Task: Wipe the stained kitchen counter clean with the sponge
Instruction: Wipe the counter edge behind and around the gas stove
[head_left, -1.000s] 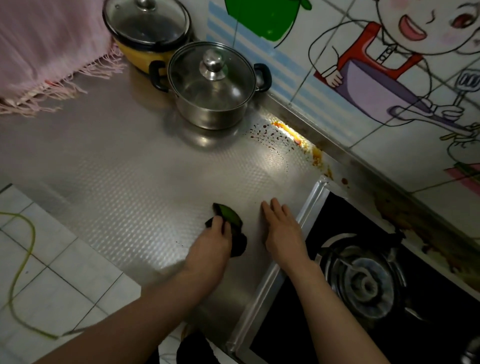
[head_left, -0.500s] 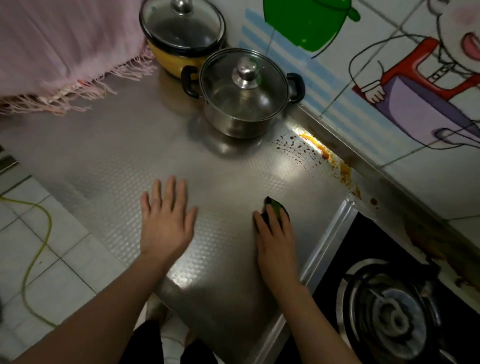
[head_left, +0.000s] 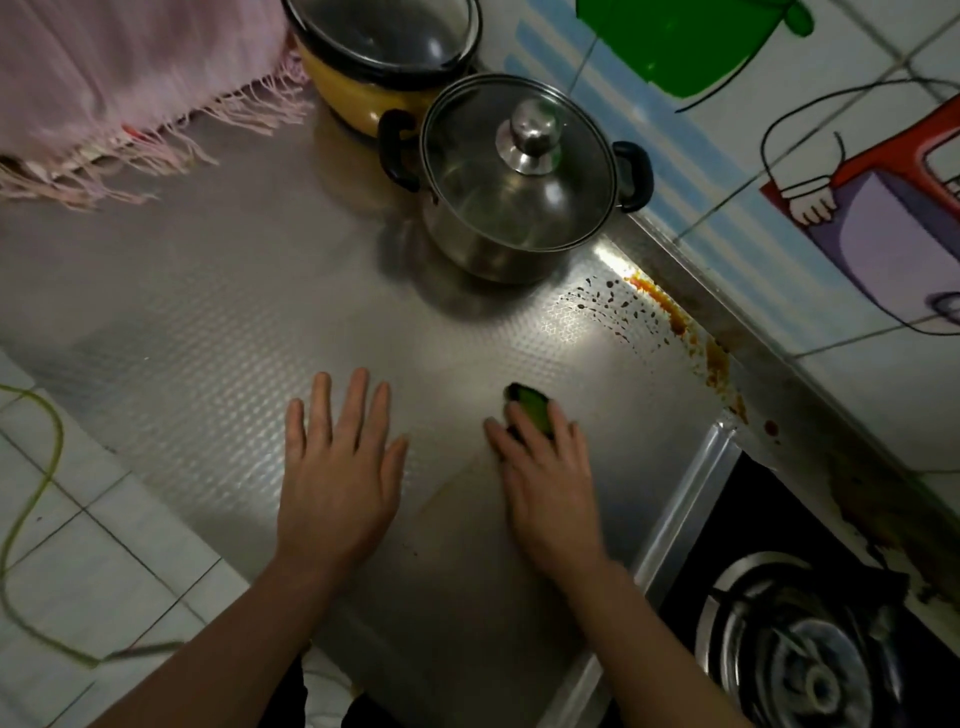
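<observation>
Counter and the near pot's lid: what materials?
Counter: apparently stainless steel, embossed dimple pattern, dull sheen with glare near the stains. Lid on the steel pot: likely clear glass, since the interior shows through; metal rim and polished knob.

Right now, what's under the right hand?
The green sponge lies under the right hand, its far end poking past the fingers. The rest, and the counter beneath, is covered.

counter: silver, dimpled | sponge: green-black | stains: orange, brown | cloth: pink

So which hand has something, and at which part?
The right hand presses the sponge under its fingers, near end covered; the left hand lies empty.
</observation>
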